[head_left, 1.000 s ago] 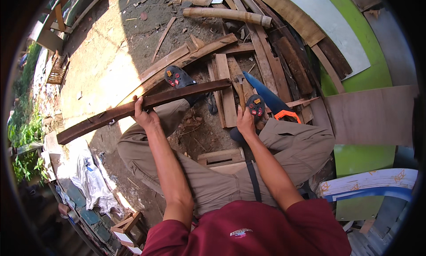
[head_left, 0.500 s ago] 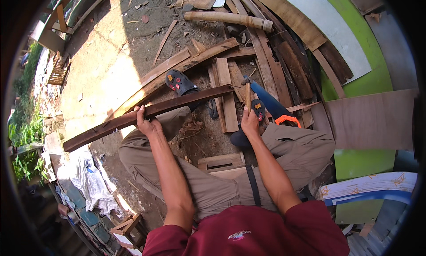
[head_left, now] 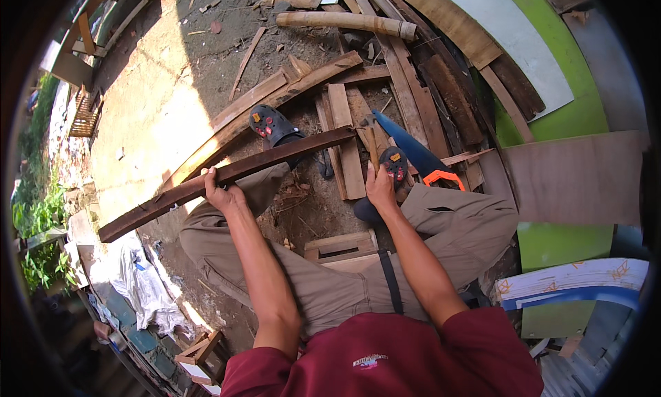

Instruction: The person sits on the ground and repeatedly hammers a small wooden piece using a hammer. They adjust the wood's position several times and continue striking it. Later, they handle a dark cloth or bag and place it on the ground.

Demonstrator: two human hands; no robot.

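Closest in, we saw the brown trousers folded wide, with a small wooden frame between the thighs. Just past them, the left hand was wrapped firmly round the dark beam, a little left of its middle. The beam slanted across above the left knee, its right end over the pale planks; we could not tell whether it rested on them. With one hand on it, we judged, it could roll or dip if force came off-centre. Small bits stuck out along its left half; if those were nails, a twist could have scratched the fingers.

The right hand was closed round the hammer, handle filling the grip, head close to the beam's right end. We could not make out whether they touched. The right clog sat just beside that handle, so a glancing blow could have landed on the foot.

Beyond the clog lay the saw, blue-bladed and orange-handled. A careless shift of the foot might have met its edge, though the teeth were too small to see. Farther out, the timber pile looked loosely stacked, and a knock could have sent the bamboo pole rolling.
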